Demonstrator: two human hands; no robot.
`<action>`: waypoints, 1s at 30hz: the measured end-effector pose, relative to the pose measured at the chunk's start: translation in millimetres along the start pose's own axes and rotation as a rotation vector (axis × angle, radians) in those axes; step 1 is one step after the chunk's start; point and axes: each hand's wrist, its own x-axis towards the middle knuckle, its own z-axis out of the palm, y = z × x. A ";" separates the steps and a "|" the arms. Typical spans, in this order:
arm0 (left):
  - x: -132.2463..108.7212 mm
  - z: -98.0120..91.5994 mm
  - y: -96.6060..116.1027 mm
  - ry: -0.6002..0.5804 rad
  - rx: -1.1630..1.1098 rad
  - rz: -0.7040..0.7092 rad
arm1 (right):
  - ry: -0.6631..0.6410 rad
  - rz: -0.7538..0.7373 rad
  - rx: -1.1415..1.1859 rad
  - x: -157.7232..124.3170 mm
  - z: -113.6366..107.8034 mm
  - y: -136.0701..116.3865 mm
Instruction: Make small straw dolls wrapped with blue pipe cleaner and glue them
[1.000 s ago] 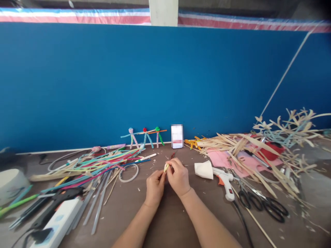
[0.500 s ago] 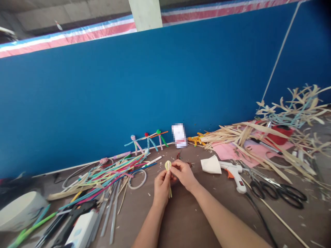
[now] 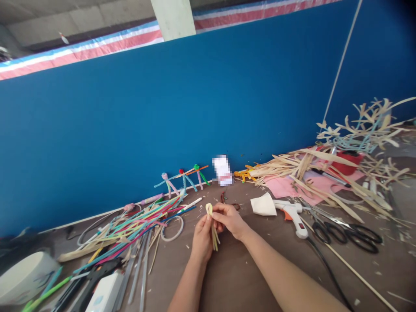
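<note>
Pinched between the fingertips of both my hands is a pale yellow strip (image 3: 209,208), bent into a narrow upright loop. Several of its tails hang below, past my fingers. My left hand (image 3: 202,237) grips the base of the loop from the left, thumb on top. From the right, my right hand (image 3: 229,220) presses thumb and index finger against the same spot. My fingers hide the join. Just beyond the hands lie small dark red beads or bits (image 3: 223,197) on the brown table (image 3: 234,277).
To the right lie a white glue gun (image 3: 294,216), black-handled scissors (image 3: 349,234) and a heap of dry straw leaves (image 3: 302,169). Coloured pipe cleaners (image 3: 139,221), a tape ring (image 3: 172,228) and a white bowl (image 3: 27,277) are at left. Small pipe-cleaner figures (image 3: 182,180) lean on the blue partition (image 3: 195,108).
The loop has turned in my fingers and looks narrower, and its tails show more and fan out below. Both hands keep their pinch. The view has shifted slightly.
</note>
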 end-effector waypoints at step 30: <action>1.8 -4.0 -8.3 0.026 0.049 -0.022 | 0.222 -0.219 -0.530 0.3 0.4 2.1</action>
